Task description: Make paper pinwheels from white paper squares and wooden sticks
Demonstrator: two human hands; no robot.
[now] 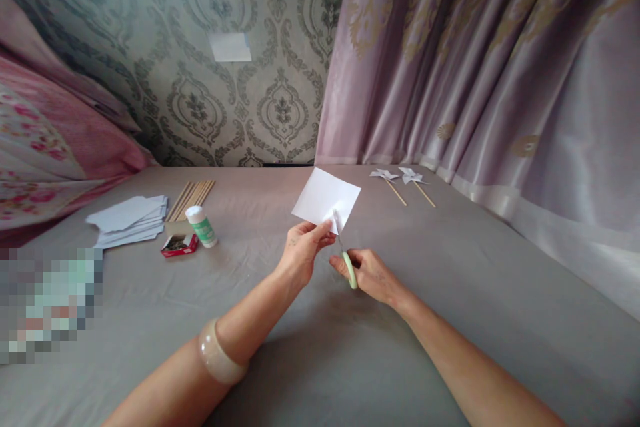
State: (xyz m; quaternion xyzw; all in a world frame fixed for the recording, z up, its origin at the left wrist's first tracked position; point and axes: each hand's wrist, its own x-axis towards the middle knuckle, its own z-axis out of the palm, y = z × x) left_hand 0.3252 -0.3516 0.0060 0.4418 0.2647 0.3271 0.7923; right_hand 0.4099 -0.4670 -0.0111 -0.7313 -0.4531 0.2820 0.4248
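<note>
Held up above the cloth is a square sheet of white paper, pinched near its lower corner by my left hand. My right hand grips a pair of scissors by the pale green handles. The metal blades reach up to the paper's lower corner, close to my left fingertips; how far they cut into the sheet I cannot tell. A light-coloured bangle circles my left forearm.
On the grey cloth at left lie stacked white paper, wooden sticks, a white and green bottle and a red box of small metal pieces. Two paper pinwheels on sticks lie at back right, near the curtain.
</note>
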